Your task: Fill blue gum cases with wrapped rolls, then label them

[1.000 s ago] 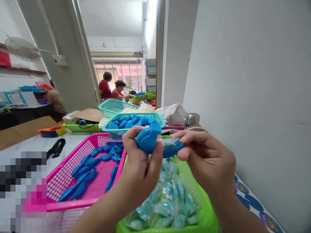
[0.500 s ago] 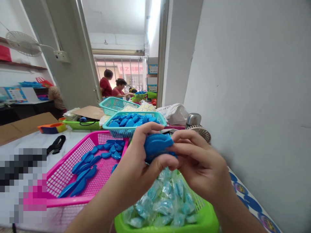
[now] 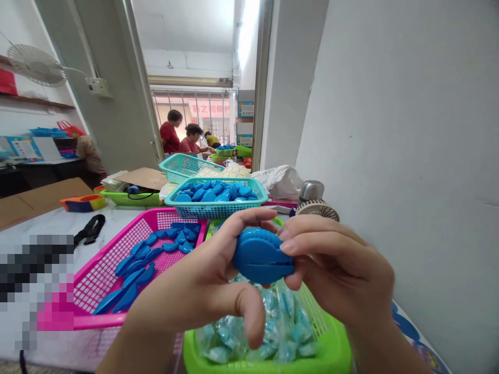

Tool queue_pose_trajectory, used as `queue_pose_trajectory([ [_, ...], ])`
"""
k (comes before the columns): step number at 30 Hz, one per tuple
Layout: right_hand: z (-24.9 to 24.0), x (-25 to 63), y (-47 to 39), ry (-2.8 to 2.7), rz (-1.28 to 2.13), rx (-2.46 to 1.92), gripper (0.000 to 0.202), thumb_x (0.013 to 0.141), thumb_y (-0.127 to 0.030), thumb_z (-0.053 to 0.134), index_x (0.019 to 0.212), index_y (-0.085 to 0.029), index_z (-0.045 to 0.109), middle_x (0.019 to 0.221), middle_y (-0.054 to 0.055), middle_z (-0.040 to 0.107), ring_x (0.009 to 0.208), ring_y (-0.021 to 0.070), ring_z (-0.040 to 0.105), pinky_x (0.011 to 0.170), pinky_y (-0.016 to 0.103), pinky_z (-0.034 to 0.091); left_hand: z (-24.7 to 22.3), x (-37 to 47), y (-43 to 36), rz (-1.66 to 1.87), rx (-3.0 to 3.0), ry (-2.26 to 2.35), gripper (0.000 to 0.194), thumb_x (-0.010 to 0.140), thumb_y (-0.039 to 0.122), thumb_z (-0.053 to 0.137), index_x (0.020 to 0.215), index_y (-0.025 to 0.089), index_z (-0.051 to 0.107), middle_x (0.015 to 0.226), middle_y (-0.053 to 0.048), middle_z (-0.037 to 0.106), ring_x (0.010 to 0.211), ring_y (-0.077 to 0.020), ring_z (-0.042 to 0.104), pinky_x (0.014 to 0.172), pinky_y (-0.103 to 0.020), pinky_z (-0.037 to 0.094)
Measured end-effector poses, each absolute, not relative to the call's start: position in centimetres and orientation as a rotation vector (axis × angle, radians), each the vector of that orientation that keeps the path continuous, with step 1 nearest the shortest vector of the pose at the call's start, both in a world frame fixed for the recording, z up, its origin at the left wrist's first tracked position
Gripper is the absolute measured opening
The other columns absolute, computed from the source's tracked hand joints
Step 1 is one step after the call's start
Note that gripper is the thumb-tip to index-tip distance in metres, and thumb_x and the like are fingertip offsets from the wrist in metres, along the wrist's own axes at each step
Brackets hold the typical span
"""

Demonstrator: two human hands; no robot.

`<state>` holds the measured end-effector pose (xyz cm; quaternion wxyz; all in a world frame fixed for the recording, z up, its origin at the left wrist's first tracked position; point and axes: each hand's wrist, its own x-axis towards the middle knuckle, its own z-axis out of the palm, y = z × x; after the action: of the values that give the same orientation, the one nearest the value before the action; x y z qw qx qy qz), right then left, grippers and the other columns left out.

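Note:
A rounded blue plastic piece (image 3: 259,257) with a ridged edge and a slit at its right end is held between my hands. My left hand (image 3: 222,275) has its fingers behind the piece, with the thumb lifted away below it. My right hand (image 3: 335,265) pinches the slit end between fingers and thumb. Beneath them a green basket (image 3: 331,348) holds clear bags with light blue items (image 3: 268,332). Left of it, a pink basket (image 3: 105,322) contains several loose blue pieces (image 3: 134,267). Behind my hands, a turquoise basket (image 3: 218,210) is filled with rounded blue pieces.
Further back are another turquoise basket (image 3: 177,169), a white plastic bag (image 3: 284,182), a metal container (image 3: 312,191) and a small round fan (image 3: 317,209). A black strap (image 3: 91,230) lies at left. A wall (image 3: 409,156) rises on the right. Several people are in the background.
The blue piece has moved slightly down and turned, showing its slit. My left thumb has lifted off it and dropped. My right hand has shifted a little right.

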<state>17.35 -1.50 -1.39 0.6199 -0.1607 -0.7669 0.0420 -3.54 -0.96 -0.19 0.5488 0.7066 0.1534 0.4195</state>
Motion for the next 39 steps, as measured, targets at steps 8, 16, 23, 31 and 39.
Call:
queue_pose_trajectory([
  [8,-2.0,17.1,-1.0,-1.550,0.015,-0.415,0.032,0.083,-0.003,0.073,0.100,-0.030,0.076,0.093,0.003,0.074,0.088,0.0206,0.071,0.074,0.032,0.064,-0.9,-0.9,-0.7,1.089,1.418,0.151,0.055,0.091,0.021,0.077,0.137,0.038,0.053,0.121,-0.001,0.065,0.100,-0.0133,0.068,0.081,-0.019,0.057],
  [16,-1.6,17.8,-0.6,-1.534,-0.166,-0.353,0.033,0.081,0.002,0.073,0.102,-0.024,0.075,0.095,0.002,0.073,0.090,0.0179,0.071,0.074,0.028,0.065,-1.7,1.9,0.0,1.316,1.131,0.195,0.040,0.086,0.014,0.081,0.117,0.024,0.059,0.090,0.002,0.075,0.080,-0.0076,0.069,0.076,-0.016,0.057],
  [23,-1.7,17.8,-0.4,-1.530,-0.169,-0.432,0.038,0.080,0.007,0.070,0.101,-0.024,0.074,0.101,0.000,0.072,0.093,0.0126,0.070,0.078,0.020,0.061,-1.7,0.9,0.3,1.517,1.848,0.458,0.053,0.088,0.029,0.080,0.134,0.035,0.054,0.138,-0.003,0.063,0.124,-0.0206,0.063,0.097,-0.028,0.058],
  [31,-0.7,18.9,-1.1,-1.918,-0.007,-0.549,0.012,0.092,-0.016,0.072,0.101,-0.023,0.075,0.088,-0.004,0.077,0.082,0.0089,0.072,0.078,0.014,0.056,-2.0,-1.4,-2.0,0.908,2.578,1.074,0.027,0.091,0.018,0.064,0.117,0.025,0.067,0.092,0.002,0.077,0.077,-0.0157,0.072,0.065,-0.021,0.053],
  [39,-0.1,18.9,-1.9,-1.994,0.081,-0.801,0.018,0.097,-0.028,0.065,0.082,-0.025,0.074,0.076,-0.006,0.078,0.066,0.0084,0.072,0.057,0.015,0.051,2.1,-4.6,6.2,0.778,2.579,1.681,0.026,0.096,0.037,0.059,0.109,0.018,0.071,0.095,-0.012,0.076,0.081,-0.0262,0.070,0.070,-0.036,0.054],
])
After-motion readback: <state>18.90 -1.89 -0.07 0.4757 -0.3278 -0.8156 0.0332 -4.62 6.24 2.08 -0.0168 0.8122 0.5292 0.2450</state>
